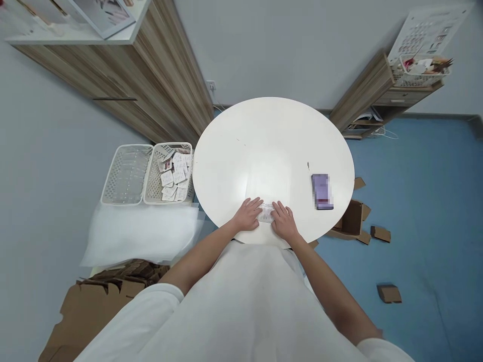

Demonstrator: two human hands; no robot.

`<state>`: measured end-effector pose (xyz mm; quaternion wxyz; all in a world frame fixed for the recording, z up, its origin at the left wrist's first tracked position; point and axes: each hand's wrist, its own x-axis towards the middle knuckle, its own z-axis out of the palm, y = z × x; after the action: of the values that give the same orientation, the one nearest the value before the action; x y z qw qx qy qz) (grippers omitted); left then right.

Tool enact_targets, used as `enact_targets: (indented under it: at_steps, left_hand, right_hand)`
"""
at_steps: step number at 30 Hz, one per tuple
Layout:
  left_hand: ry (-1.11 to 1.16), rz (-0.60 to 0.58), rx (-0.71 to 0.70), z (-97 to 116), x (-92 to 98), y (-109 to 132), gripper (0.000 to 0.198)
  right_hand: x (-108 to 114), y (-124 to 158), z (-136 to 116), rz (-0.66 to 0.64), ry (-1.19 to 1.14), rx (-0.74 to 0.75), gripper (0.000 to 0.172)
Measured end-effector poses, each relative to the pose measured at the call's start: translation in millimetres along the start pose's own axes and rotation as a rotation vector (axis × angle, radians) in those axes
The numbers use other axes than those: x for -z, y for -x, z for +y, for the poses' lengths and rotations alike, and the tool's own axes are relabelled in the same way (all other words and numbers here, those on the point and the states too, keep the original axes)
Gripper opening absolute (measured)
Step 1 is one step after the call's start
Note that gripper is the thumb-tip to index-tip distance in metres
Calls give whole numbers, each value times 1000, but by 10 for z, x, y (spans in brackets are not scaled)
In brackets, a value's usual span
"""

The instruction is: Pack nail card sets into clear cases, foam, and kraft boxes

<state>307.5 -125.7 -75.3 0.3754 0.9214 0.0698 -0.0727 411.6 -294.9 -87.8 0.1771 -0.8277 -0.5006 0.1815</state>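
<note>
A small clear plastic packet (266,213) lies near the front edge of the white oval table (271,130), between my two hands. My left hand (248,214) grips its left side, fingers along the top and thumb lower down. On the opposite side, my right hand (284,220) holds the packet in the same way. What is inside the packet is too small to make out. A faint translucent sheet (267,185) seems to extend from under the packet toward the table's middle.
A blurred purple phone-like object (322,192) lies on the table's right. Left of the table are a basket of cards (149,193), a basket of clear plastic pieces (109,188), white foam sheets (139,231) and flat cardboard (94,311). An open carton (351,217) stands on the floor right.
</note>
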Motion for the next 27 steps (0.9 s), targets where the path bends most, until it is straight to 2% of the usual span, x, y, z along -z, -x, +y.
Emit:
enact_targets:
  at_steps: [3, 7, 11, 15, 17, 21, 25, 27]
  left_hand:
    - [-46, -50, 26, 33, -22, -36, 46]
    - [-136, -20, 35, 56, -97, -34, 42]
    - [-115, -17, 16, 79, -95, 152, 41]
    - [-48, -79, 43, 94, -52, 406, 33]
    - [-31, -65, 40, 94, -40, 475, 30]
    - [3, 8, 38, 43, 13, 438, 25]
    - [151, -10, 114, -91, 114, 306, 38]
    - [205, -21, 174, -165, 154, 253, 37]
  right_hand:
    - [-1, -23, -25, -38, 16, 2, 26]
    - [-18, -34, -115, -62, 54, -67, 30]
    - [3, 96, -274, -111, -14, -83, 35]
    - [19, 293, -427, -199, -98, -97, 30]
    - [31, 335, -455, -199, -124, -86, 28]
    - [113, 222, -398, -122, -166, -78, 25]
    - [221, -9, -291, -190, -274, -207, 28]
    - [251, -93, -234, -207, -369, -286, 31]
